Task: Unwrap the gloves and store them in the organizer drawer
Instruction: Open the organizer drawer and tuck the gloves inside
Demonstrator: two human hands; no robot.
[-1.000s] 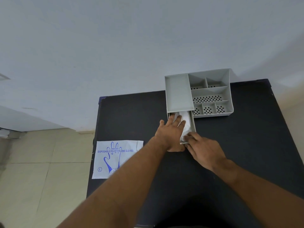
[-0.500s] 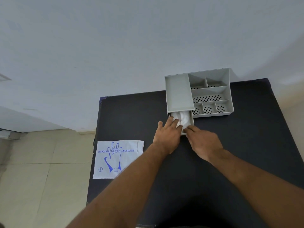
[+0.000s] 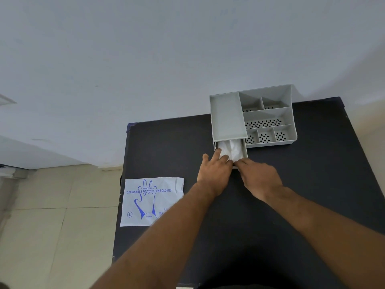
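Note:
A grey organizer [image 3: 228, 117] stands at the far edge of the black table [image 3: 312, 184]. Its drawer [image 3: 244, 150] sticks out a short way toward me, with crumpled white gloves [image 3: 233, 150] inside. My left hand [image 3: 215, 173] lies flat with its fingertips pressing on the gloves at the drawer's front left. My right hand [image 3: 259, 180] has its fingertips curled on the drawer's front edge, touching my left hand. The drawer's front panel is hidden under both hands.
The empty glove wrapper [image 3: 152, 201], white with blue print, lies flat at the table's left edge and overhangs it slightly. The organizer's open compartments [image 3: 266, 123] with perforated floors hold nothing. Tiled floor lies left of the table; a pale wall rises behind.
The drawer has slid further into the organizer, and less of the gloves shows. Both hands have moved away from me with it.

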